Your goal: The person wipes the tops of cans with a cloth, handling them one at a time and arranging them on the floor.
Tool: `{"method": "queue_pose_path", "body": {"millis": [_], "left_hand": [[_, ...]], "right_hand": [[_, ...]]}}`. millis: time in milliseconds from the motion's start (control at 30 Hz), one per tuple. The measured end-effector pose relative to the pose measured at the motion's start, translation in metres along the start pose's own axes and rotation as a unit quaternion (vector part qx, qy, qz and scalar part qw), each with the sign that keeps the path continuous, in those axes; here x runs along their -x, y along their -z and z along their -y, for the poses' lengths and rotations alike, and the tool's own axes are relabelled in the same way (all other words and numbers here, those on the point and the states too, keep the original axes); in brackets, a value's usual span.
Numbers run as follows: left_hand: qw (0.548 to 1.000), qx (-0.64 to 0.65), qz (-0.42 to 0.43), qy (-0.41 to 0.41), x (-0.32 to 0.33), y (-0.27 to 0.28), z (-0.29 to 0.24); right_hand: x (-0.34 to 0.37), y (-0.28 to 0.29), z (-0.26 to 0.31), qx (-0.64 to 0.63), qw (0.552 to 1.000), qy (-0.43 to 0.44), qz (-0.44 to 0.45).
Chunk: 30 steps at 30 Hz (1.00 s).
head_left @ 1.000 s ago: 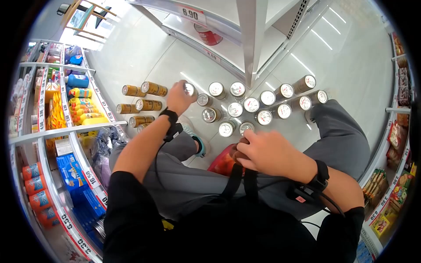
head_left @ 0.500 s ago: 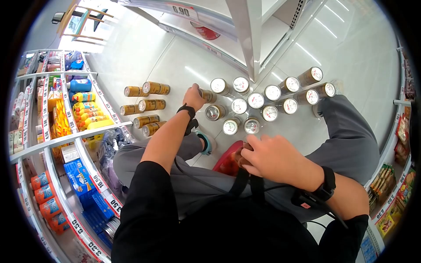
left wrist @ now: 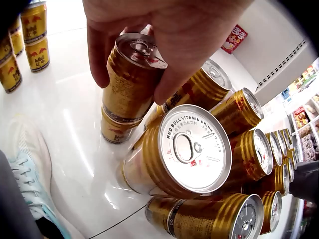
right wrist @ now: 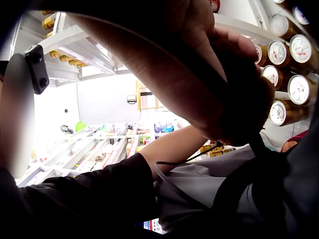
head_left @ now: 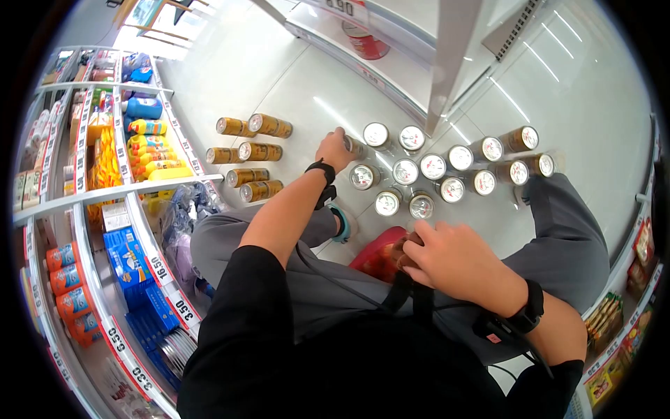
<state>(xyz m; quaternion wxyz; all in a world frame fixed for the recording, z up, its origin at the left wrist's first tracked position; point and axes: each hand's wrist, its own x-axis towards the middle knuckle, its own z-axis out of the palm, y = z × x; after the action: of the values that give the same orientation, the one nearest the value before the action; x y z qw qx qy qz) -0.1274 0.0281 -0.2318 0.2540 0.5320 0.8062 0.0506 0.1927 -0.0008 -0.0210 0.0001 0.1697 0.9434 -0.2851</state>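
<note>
At the left, gold cans (head_left: pixel 260 152) lie in view as three paired rows on the glossy pale floor (head_left: pixel 307 84), an arrangement that looks settled. The left hand (head_left: pixel 335 151) stands between them and the larger group, fingers curved partway round the upper gold can (left wrist: pixel 128 89), which sits above a lower can (left wrist: pixel 115 130); both are ribbed metal cylinders. A smooth red item (head_left: pixel 375 253) lies near the right hand (head_left: pixel 457 260), whose fingers are bent; whether they grip anything, I cannot tell. Spreading farthest right, upright silver-lidded cans (head_left: pixel 433 166) form an uneven cluster, some close together, others apart; judged by layout, this part remains less orderly.
</note>
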Motion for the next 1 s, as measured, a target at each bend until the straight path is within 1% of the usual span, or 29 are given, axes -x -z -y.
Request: {"method": "queue_pose_path", "body": {"millis": [33, 100, 133, 167, 233, 333, 367, 433, 500, 533, 600, 633, 700, 733, 767, 833, 867, 900, 967, 1000], "left_hand": [[1.0, 0.002, -0.004, 0.006, 0.003, 0.007, -0.005], [0.997, -0.057, 0.056, 0.009, 0.008, 0.018, -0.013], [0.993, -0.113, 0.029, -0.019, 0.01, 0.019, -0.013], [0.994, -0.11, 0.026, -0.014, 0.008, 0.02, -0.006], [0.986, -0.09, -0.101, -0.095, -0.001, 0.024, 0.012], [0.971, -0.07, -0.216, -0.078, -0.019, 0.053, 0.042], [0.964, -0.089, -0.242, -0.065, -0.025, 0.066, 0.052], [0.957, -0.1, -0.273, -0.009, -0.035, 0.086, 0.076], [0.949, -0.143, -0.273, 0.065, -0.05, 0.099, 0.112], [0.95, -0.14, -0.273, 0.065, -0.059, 0.099, 0.13], [0.941, -0.138, -0.258, 0.172, -0.074, 0.1, 0.166], [0.942, -0.135, -0.256, 0.171, -0.078, 0.105, 0.178], [0.971, -0.146, -0.129, 0.14, -0.089, 0.111, 0.199], [0.982, -0.133, -0.073, 0.11, -0.097, 0.113, 0.207], [0.983, -0.135, -0.067, 0.103, -0.103, 0.11, 0.213], [0.985, -0.088, -0.081, 0.121, -0.101, 0.112, 0.21], [0.985, -0.113, -0.061, 0.112, -0.101, 0.115, 0.208], [0.986, -0.114, -0.058, 0.11, -0.104, 0.113, 0.213], [0.989, -0.044, -0.074, 0.123, -0.105, 0.111, 0.225], [0.989, -0.045, -0.074, 0.123, -0.103, 0.111, 0.222]], "right_hand": [[-0.002, 0.001, 0.0, 0.001, 1.0, 0.007, 0.002], [-0.005, 0.004, 0.001, 0.011, 1.0, 0.002, 0.017], [-0.007, 0.004, 0.001, 0.014, 1.0, 0.008, 0.019], [-0.009, 0.003, 0.002, 0.014, 1.0, 0.003, 0.022], [-0.011, 0.004, 0.001, 0.02, 0.999, 0.002, 0.029], [-0.015, 0.003, -0.001, 0.02, 0.999, -0.002, 0.046], [-0.016, 0.002, -0.003, 0.019, 0.999, -0.005, 0.045], [-0.018, 0.002, -0.006, 0.021, 0.999, -0.006, 0.046], [-0.021, 0.003, -0.008, 0.019, 0.997, -0.024, 0.065], [-0.022, 0.002, -0.01, 0.021, 0.997, -0.024, 0.067], [-0.026, 0.001, -0.014, 0.023, 0.996, -0.037, 0.072], [-0.028, 0.0, -0.017, 0.024, 0.996, -0.04, 0.074], [-0.03, -0.004, -0.021, 0.035, 0.995, -0.043, 0.077], [-0.03, -0.006, -0.023, 0.033, 0.995, -0.052, 0.076], [-0.031, -0.008, -0.026, 0.022, 0.996, -0.053, 0.073], [-0.035, -0.011, -0.027, 0.01, 0.996, -0.058, 0.067], [-0.036, -0.011, -0.029, 0.014, 0.996, -0.06, 0.072], [-0.036, -0.011, -0.03, 0.019, 0.995, -0.06, 0.076], [-0.037, -0.01, -0.029, 0.022, 0.995, -0.062, 0.079], [-0.038, -0.009, -0.028, 0.027, 0.995, -0.062, 0.08]]}}
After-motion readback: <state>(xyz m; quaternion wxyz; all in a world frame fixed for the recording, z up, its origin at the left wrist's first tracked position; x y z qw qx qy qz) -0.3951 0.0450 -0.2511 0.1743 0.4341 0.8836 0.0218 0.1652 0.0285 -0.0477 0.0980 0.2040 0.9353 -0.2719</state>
